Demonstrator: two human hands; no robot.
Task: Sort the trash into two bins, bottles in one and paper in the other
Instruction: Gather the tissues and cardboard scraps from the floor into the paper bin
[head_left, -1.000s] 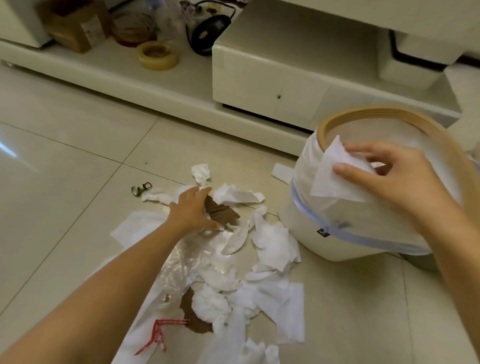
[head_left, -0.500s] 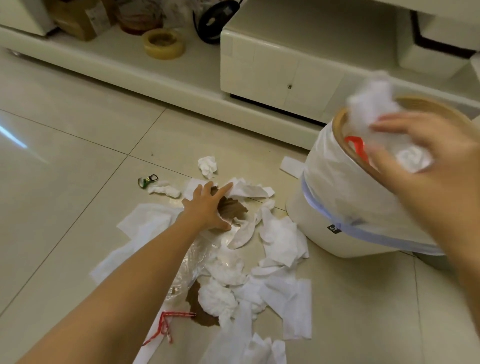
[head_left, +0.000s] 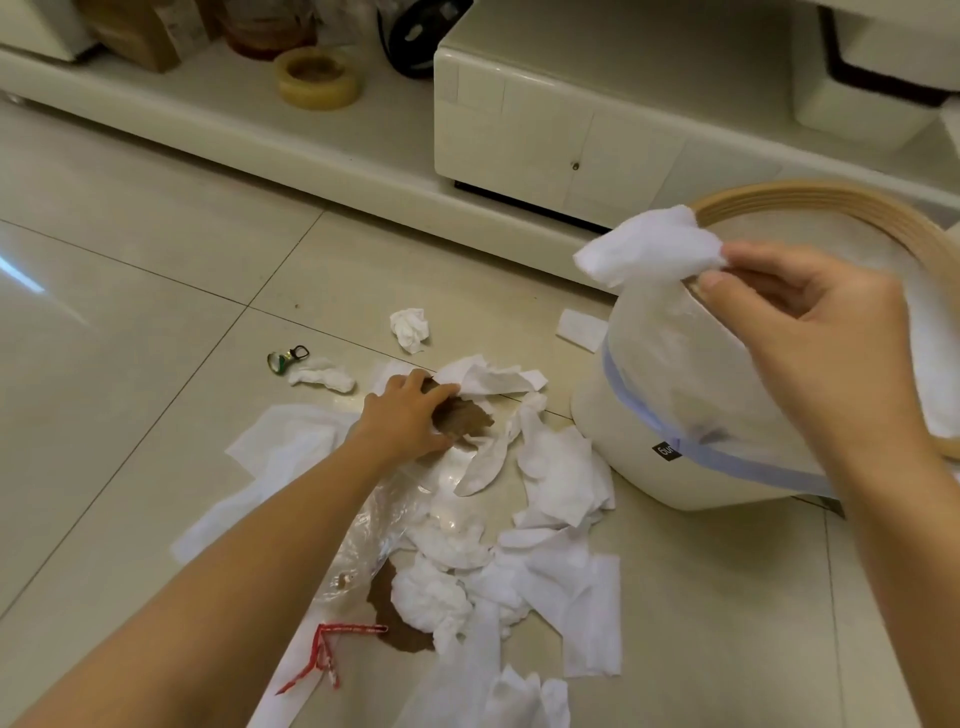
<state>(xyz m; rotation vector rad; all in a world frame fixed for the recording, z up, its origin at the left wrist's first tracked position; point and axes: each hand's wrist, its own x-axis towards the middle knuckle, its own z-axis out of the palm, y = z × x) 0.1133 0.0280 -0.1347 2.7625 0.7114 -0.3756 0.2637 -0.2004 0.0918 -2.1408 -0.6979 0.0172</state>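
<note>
A white bin (head_left: 691, 467) with a wooden rim and a clear liner stands on the floor at the right. My right hand (head_left: 810, 332) pinches a white tissue (head_left: 649, 244) above the bin's near rim. Several white tissues and paper scraps (head_left: 556, 467) lie spread over the floor in the middle. My left hand (head_left: 405, 415) reaches into the pile and grips a piece of brown paper (head_left: 462, 418). A clear plastic bag (head_left: 374, 535) lies under my left forearm. No bottle shows.
A low cream cabinet (head_left: 545, 135) runs along the back, with a tape roll (head_left: 319, 78) and boxes on its ledge. A small metal ring pull (head_left: 285, 358) and a red tie (head_left: 327, 654) lie on the tiled floor. Bare tiles stretch to the left.
My right hand dropped one tissue at the bin and now holds another over its rim. My left hand stayed on the brown paper, its fingers curling round it.
</note>
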